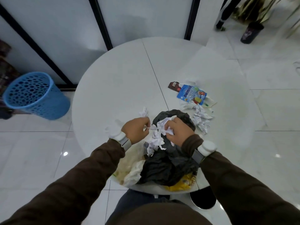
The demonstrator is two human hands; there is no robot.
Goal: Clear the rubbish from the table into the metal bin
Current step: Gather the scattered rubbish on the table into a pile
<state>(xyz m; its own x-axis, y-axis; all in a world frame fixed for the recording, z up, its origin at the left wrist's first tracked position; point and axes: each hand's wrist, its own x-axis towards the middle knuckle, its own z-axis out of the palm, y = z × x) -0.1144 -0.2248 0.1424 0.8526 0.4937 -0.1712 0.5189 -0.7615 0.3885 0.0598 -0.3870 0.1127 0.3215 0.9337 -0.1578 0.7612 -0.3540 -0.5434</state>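
Okay, both hands are at frame centre, over the near part of the round white bench. My left hand pinches a thin end of the crumpled paper between thumb and fingertip. My right hand has its fingers curled round the bulk of the same wad, grasping it. The wad is over a black plastic bag lying at the bench's near edge, lower centre; can't tell if they touch. Left of that bag is a whitish clear bag. A yellow wrapper sticks out at the black bag's lower right.

More rubbish right of centre: a blue snack pouch, a brown wrapper at its upper-left end, and loose paper balls just below the pouch. A small paper scrap lies just above my left hand.

The metal bin stands on the floor, lower right of centre, partly under the bench rim. A blue plastic basket is on the floor at frame left.
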